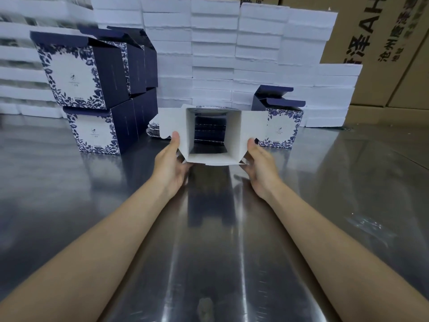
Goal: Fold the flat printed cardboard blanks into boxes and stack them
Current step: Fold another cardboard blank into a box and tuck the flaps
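Holding the blank (234,135) squared open, left hand (171,163) and right hand (260,163) pinch its side flaps; next, probably fold near flaps shut.

Cool, even, fairly bright light falls from overhead. The steel surface (69,194) throws long pale glare streaks toward the camera and carries a dark, soft reflection of the box (233,133). The box itself is sharp at the centre. Blur smears the white foam blocks (34,26) at top left and the carton (383,43) print at right. Wide-angle distortion bends the edges.
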`<state>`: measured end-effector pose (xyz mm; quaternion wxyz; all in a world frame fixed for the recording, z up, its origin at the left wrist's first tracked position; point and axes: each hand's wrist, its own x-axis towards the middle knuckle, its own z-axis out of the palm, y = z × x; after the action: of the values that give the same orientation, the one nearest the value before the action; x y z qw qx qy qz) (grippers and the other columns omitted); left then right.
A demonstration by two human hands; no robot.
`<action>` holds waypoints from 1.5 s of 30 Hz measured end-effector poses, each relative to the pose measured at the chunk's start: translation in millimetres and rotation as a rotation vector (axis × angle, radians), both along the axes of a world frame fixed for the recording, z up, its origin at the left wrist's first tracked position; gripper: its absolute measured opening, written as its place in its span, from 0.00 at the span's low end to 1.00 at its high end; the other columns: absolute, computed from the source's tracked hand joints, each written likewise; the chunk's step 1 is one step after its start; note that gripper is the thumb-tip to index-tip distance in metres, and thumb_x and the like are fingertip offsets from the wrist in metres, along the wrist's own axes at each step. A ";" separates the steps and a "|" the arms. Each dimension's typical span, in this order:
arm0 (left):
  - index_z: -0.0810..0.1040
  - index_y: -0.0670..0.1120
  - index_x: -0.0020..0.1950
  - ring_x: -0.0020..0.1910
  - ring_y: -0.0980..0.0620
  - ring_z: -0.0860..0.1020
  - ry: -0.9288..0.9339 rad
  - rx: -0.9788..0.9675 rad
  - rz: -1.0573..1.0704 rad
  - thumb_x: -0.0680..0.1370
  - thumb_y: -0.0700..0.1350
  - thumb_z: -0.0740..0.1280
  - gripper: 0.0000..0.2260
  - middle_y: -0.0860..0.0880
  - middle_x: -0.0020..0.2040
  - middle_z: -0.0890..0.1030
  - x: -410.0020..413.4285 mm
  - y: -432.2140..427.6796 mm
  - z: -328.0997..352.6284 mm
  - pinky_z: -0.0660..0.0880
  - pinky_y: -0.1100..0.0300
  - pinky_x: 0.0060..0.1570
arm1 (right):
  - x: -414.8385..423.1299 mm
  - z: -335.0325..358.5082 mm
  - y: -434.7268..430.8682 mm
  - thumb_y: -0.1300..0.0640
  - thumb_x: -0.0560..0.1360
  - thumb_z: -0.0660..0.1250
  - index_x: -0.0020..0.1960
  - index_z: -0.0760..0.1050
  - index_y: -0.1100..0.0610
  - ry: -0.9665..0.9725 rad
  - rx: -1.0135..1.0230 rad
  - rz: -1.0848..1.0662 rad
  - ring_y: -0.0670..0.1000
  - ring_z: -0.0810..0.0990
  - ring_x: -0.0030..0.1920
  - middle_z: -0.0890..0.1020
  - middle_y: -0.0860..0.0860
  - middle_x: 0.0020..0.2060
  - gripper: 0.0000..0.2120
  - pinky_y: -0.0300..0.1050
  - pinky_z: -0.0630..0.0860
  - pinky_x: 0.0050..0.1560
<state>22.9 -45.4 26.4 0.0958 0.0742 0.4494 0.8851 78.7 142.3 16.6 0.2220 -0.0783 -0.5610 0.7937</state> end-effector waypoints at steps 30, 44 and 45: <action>0.81 0.42 0.51 0.57 0.50 0.81 0.066 -0.162 0.033 0.79 0.54 0.65 0.15 0.44 0.56 0.84 -6.4 3.7 -11.0 0.78 0.53 0.58 | 2.3 0.0 -3.4 0.69 0.81 0.56 0.48 0.79 0.56 0.171 0.035 -0.100 0.53 0.74 0.43 0.74 0.56 0.39 0.15 0.47 0.82 0.41; 0.80 0.39 0.48 0.45 0.52 0.84 0.061 -0.084 0.068 0.80 0.53 0.65 0.17 0.44 0.46 0.85 -6.3 2.5 -8.5 0.79 0.65 0.44 | 5.1 0.1 3.6 0.52 0.65 0.77 0.54 0.81 0.38 0.109 0.276 0.038 0.43 0.77 0.59 0.81 0.46 0.52 0.19 0.38 0.73 0.60; 0.81 0.38 0.51 0.48 0.52 0.84 0.068 -0.084 0.054 0.80 0.52 0.64 0.17 0.44 0.48 0.85 -5.6 2.5 -8.5 0.79 0.64 0.46 | 5.4 0.8 1.8 0.47 0.64 0.78 0.51 0.81 0.37 0.077 0.273 -0.022 0.41 0.77 0.61 0.82 0.42 0.53 0.16 0.37 0.74 0.54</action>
<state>17.3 -42.9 17.8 0.0597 0.0880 0.4908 0.8648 84.1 144.1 17.4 0.2605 -0.0228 -0.6538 0.7101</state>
